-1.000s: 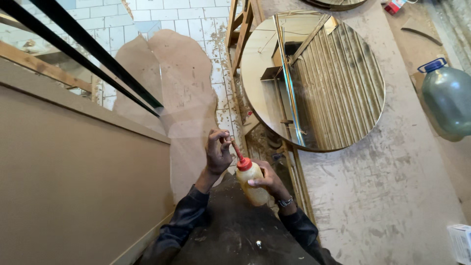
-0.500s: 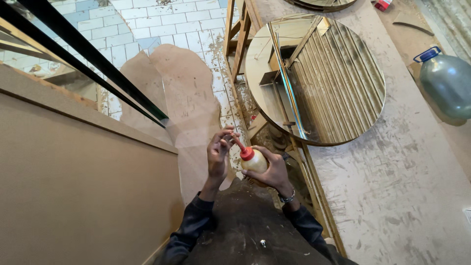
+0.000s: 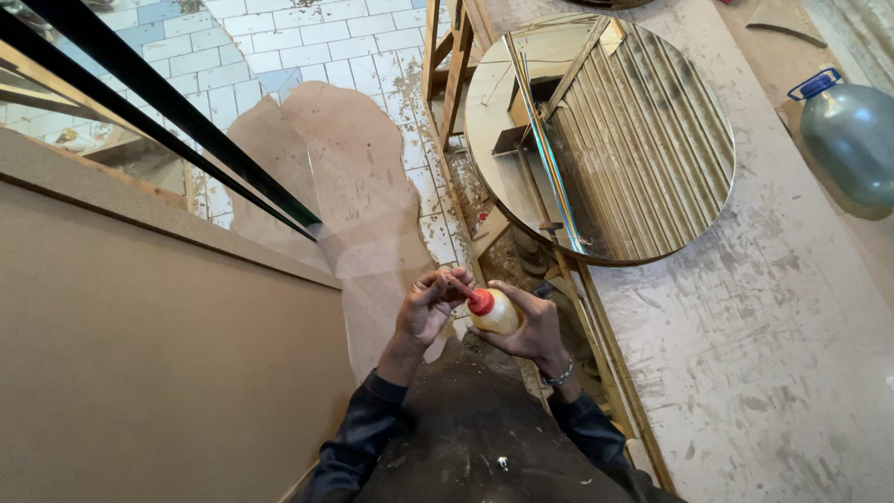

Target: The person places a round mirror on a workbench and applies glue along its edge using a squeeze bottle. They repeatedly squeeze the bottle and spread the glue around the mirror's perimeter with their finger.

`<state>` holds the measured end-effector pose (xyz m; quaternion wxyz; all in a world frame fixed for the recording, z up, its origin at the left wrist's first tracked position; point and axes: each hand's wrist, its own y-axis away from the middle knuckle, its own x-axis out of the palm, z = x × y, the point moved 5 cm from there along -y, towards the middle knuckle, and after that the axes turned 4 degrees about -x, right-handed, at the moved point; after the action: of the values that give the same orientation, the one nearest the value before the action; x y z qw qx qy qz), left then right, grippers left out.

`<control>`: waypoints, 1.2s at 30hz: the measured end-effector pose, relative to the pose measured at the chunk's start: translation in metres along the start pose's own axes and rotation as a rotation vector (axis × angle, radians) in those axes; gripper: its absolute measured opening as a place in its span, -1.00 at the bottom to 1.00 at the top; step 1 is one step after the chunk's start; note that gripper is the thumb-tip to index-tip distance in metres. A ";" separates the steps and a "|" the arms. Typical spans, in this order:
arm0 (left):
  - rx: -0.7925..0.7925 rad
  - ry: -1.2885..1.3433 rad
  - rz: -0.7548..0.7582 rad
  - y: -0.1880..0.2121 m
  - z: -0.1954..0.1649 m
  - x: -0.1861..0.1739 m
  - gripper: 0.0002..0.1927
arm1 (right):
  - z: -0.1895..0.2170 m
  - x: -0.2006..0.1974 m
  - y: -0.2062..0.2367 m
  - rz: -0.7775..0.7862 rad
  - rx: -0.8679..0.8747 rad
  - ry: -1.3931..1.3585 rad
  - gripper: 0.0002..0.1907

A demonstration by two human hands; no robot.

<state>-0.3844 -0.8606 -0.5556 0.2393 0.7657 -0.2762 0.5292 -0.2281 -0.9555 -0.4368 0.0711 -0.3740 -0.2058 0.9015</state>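
A small yellowish squeeze bottle (image 3: 498, 317) with a red nozzle cap sits in my right hand (image 3: 529, 328), which wraps around its body. My left hand (image 3: 428, 305) pinches the thin red tip of the nozzle with its fingertips. Both hands are close together in front of my chest, above my dark sleeves. Beyond them lies a curved brown board cutout (image 3: 358, 200) on the tiled floor.
A round mirror (image 3: 652, 140) lies on the scratched worktable (image 3: 792, 326) to the right. A large green water jug (image 3: 852, 140) stands at the far right. A tall brown panel (image 3: 140, 354) fills the left. Black bars (image 3: 158, 102) and a wooden frame (image 3: 447, 65) lie further off.
The bottle has tipped from upright to nearly level in my right hand. My left hand has stayed on the nozzle tip.
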 end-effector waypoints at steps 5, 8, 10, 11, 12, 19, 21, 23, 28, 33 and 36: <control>0.125 -0.334 -0.083 0.008 -0.004 0.010 -0.77 | -0.005 -0.007 0.012 -0.001 0.002 0.102 -0.16; 0.226 -0.515 -0.090 0.011 -0.015 0.011 -0.78 | -0.003 -0.010 0.014 0.012 0.007 0.146 -0.17; 0.247 -0.574 -0.085 0.011 -0.020 0.010 -0.80 | -0.001 -0.009 0.016 0.027 0.007 0.130 -0.17; 0.242 -0.599 -0.090 0.010 -0.021 0.008 -0.81 | 0.000 -0.008 0.017 0.038 0.010 0.100 -0.18; 0.237 -0.622 -0.096 0.010 -0.022 0.007 -0.82 | 0.000 -0.007 0.018 0.050 0.014 0.070 -0.18; 0.336 -0.697 -0.045 0.007 -0.024 0.008 -0.88 | -0.001 0.002 0.024 0.103 0.071 0.002 -0.17; 0.369 -0.704 -0.096 0.007 -0.024 0.005 -0.89 | -0.002 0.003 0.024 0.103 0.082 0.036 -0.18; 0.400 -0.717 -0.097 0.008 -0.025 0.005 -0.88 | -0.001 0.006 0.023 0.113 0.076 0.036 -0.19; 0.438 -0.766 -0.058 0.014 -0.034 0.001 -0.84 | 0.013 0.012 0.020 0.172 0.058 -0.001 -0.20; 0.461 -0.800 0.030 0.026 -0.044 0.000 -0.78 | 0.027 0.020 0.020 0.209 0.118 -0.072 -0.24; 0.469 -0.784 0.070 0.034 -0.047 0.001 -0.73 | 0.031 0.024 0.019 0.213 0.109 -0.031 -0.23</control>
<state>-0.4389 -0.8544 -0.5365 -0.0811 0.9320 -0.2443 0.2553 -0.2668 -0.9762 -0.4409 -0.0081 -0.3752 -0.1168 0.9195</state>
